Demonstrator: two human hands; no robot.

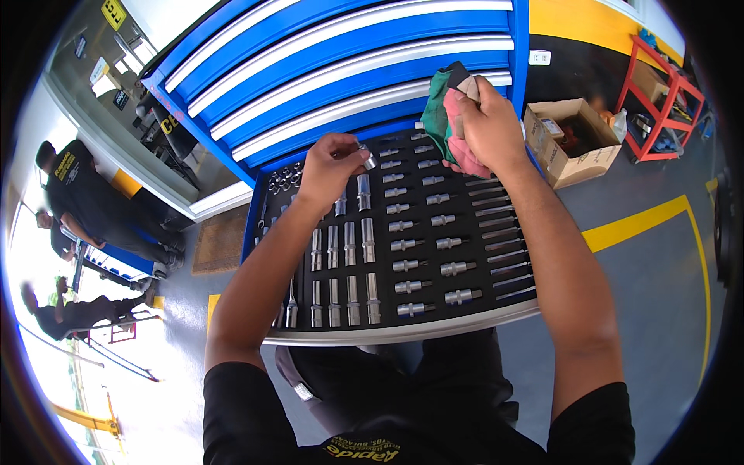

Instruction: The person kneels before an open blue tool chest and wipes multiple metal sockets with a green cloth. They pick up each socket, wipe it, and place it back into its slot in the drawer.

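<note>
Over the back of an open tool drawer (434,324), my left hand (332,167) pinches a shiny metal socket (367,158) between thumb and fingers. My right hand (493,128) grips a bunched pink, green and black rag (459,128), raised above the drawer's back right part. Black foam lines the drawer. Long deep sockets (350,242) stand out in rows on the left side, with short bit sockets (442,220) in two columns at the middle. Thin metal tools (500,232) lie in a column on the right, partly covered by my right forearm.
The blue tool cabinet (349,70) rises behind the drawer. To the right sit a cardboard box (573,143) and a red cart (659,101) on the grey floor with yellow lines. At the left, people in dark clothes (85,190) stand near another blue cabinet.
</note>
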